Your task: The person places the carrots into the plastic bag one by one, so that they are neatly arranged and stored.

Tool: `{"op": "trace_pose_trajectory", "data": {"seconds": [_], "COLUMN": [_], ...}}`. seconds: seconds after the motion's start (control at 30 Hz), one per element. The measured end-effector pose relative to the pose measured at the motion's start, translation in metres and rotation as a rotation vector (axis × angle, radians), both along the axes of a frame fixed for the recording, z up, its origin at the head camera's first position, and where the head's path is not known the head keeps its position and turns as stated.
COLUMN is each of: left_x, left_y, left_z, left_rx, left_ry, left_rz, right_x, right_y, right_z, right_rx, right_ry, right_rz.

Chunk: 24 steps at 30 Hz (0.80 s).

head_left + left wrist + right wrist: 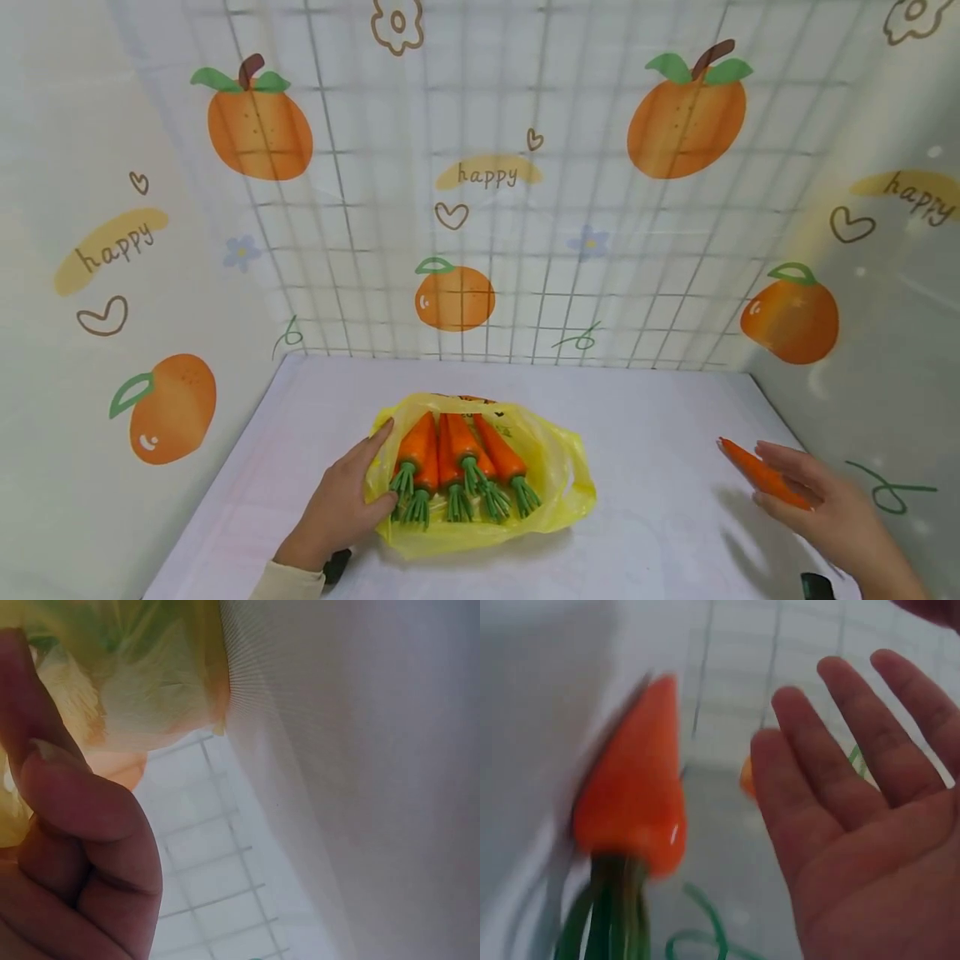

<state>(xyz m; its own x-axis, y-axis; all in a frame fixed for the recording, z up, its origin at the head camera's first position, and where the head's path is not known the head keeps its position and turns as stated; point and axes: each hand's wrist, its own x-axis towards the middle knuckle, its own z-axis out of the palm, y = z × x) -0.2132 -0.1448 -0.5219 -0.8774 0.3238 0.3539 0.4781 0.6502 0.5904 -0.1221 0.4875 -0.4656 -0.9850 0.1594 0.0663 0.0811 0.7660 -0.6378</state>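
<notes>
A yellow plastic bag (562, 475) lies on its side, its mouth facing me. Inside are several orange toy carrots (501, 446) with green stem tufts. My left hand (345, 492) grips the left rim of the bag, fingers above and thumb below. In the left wrist view, bent fingers (82, 795) lie against the thin yellow plastic. Far to the right, my right hand (813, 500) is beside a single carrot (750, 468). In the right wrist view its fingers are straight and spread, apart from that carrot (634, 780). Whether the carrot touches the table is unclear.
A white table (637, 417) carries the bag. Pale curtains (540, 100) printed with oranges stand behind it and on both sides, with a wire grid (360, 225) showing through at the back. Dark wrist straps (337, 567) show by both wrists.
</notes>
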Motion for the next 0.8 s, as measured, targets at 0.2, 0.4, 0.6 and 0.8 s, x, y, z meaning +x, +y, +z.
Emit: {"op": "trace_pose_trajectory", "data": {"seconds": [0.2,0.4,0.6,0.8], "left_x": [0.001,-0.001,0.000,0.000], "left_y": [-0.003,-0.003,-0.002,-0.003], "left_z": [0.001,0.004,0.003,0.000], "left_rx": [-0.012,-0.027,-0.013,-0.016], "left_ry": [0.013,0.041,0.009,0.017], "left_rz": [0.003,-0.015,-0.006,-0.001], "right_x": [-0.009,-0.014,-0.017,-0.014], "right_y": [0.023,0.039,0.049,0.046], "right_z": [-0.006,-0.019,-0.036,-0.035], "right_rx": [0.115,0.168,0.224,0.288], "right_ry": [-0.145,-0.192,-0.273,-0.248], "right_rz": [-0.134,-0.087,-0.023,-0.004]}}
